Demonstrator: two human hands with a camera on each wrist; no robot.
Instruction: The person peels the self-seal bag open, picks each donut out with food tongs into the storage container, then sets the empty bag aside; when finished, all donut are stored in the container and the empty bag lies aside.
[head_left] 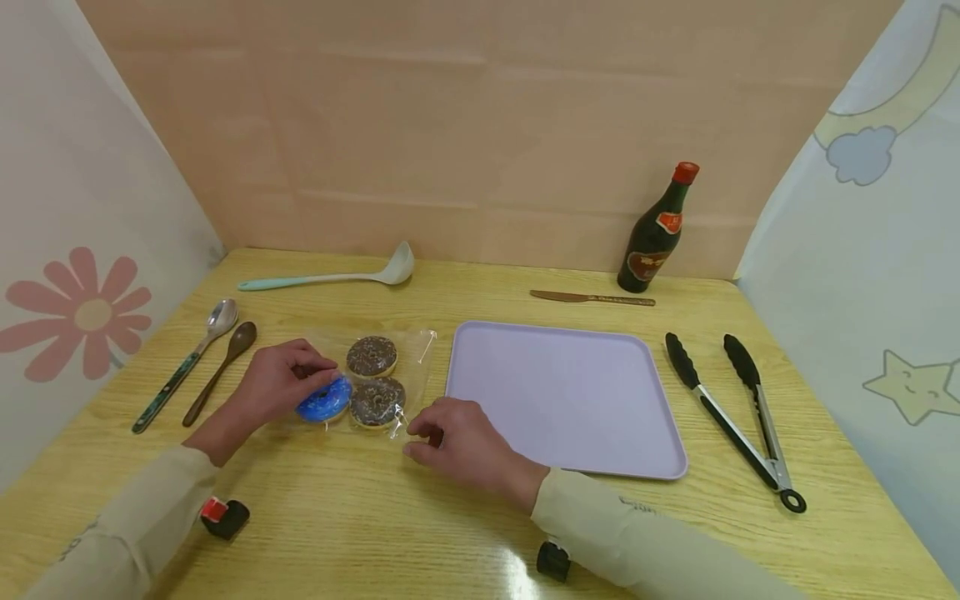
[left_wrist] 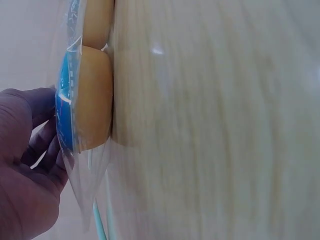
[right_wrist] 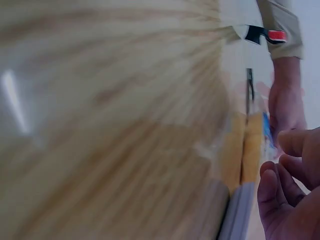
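Note:
Three toy donuts lie in a clear plastic bag (head_left: 422, 350) on the table, left of the tray. One donut (head_left: 324, 402) has blue icing; the two chocolate donuts, a far one (head_left: 371, 357) and a near one (head_left: 377, 403), are brown with pale flecks. My left hand (head_left: 283, 382) touches the bag at the blue donut, thumb over its icing. In the left wrist view its fingers (left_wrist: 47, 150) lie along the icing side of the bag. My right hand (head_left: 467, 442) hovers by the bag's right edge, fingers loosely bent with a gap between thumb and forefinger.
A lilac tray (head_left: 562, 400) lies right of the bag, with tongs (head_left: 750, 425) beyond it. A dark bottle (head_left: 652, 242) and a brown knife (head_left: 592, 298) are behind. Left are a metal spoon (head_left: 183, 367), a wooden spoon (head_left: 221, 371) and a ladle (head_left: 330, 277).

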